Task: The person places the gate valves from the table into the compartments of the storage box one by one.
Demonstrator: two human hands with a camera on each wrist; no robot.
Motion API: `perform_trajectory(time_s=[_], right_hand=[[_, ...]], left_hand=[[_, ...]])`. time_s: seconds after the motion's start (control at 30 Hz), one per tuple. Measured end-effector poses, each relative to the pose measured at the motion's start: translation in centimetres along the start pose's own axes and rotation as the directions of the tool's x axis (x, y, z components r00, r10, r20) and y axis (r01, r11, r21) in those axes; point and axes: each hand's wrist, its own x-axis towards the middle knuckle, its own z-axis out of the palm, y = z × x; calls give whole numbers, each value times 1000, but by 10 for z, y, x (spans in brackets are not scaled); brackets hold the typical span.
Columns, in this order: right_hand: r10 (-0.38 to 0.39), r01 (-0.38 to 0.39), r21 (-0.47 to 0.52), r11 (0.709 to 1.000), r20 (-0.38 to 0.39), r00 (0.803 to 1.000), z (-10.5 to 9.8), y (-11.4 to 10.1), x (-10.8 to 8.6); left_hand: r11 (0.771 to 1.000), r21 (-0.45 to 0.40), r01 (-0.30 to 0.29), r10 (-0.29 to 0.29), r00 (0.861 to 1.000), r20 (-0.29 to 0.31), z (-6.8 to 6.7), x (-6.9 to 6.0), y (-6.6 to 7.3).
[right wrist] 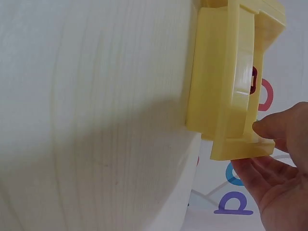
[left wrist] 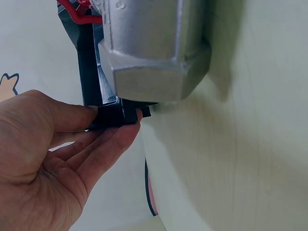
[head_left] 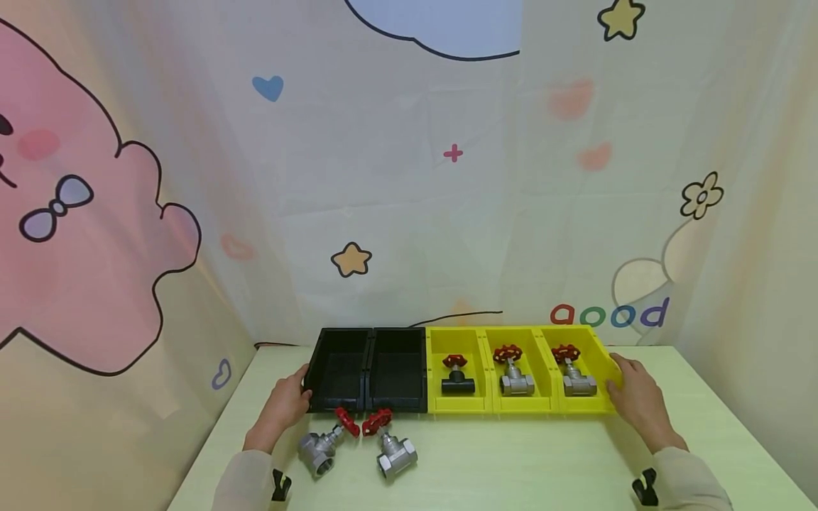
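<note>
Two black bins (head_left: 396, 407) and three yellow bins (head_left: 520, 406) stand in one row. My left hand (head_left: 281, 406) grips the outer side of the leftmost black bin (left wrist: 113, 114), thumb on its rim and fingers beneath. At the other end my right hand (head_left: 642, 404) pinches the outer edge of the rightmost yellow bin (right wrist: 233, 149). Each yellow bin holds one valve: a black-bodied one (head_left: 457, 383) and two silver ones (head_left: 516, 383), (head_left: 579, 383), all with red handwheels. Two silver valves (head_left: 319, 451), (head_left: 396, 455) with red handwheels lie on the table before the black bins.
The pale wooden table (head_left: 511, 461) ends at a printed curtain (head_left: 396, 213) behind the bins. A dark cable (head_left: 275, 345) runs along the back edge at the left.
</note>
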Motion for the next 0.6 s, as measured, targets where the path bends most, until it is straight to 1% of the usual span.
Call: perform_trajectory(time_s=[0.2,0.37,0.6], right_hand=[[3,-3,-2,1000,25,1000,-1,3,3],[1,-1,4,1000,39,999,1,6,4],[-3,3,-22,1000,16,1000,4,8,4]], left_hand=[[1000,14,-5,5,1000,-15,1,0,-1],[1000,8,-5,5,1000,-14,1,0,0],[1000,22,-2,2,1000,-16,0,-1,0]])
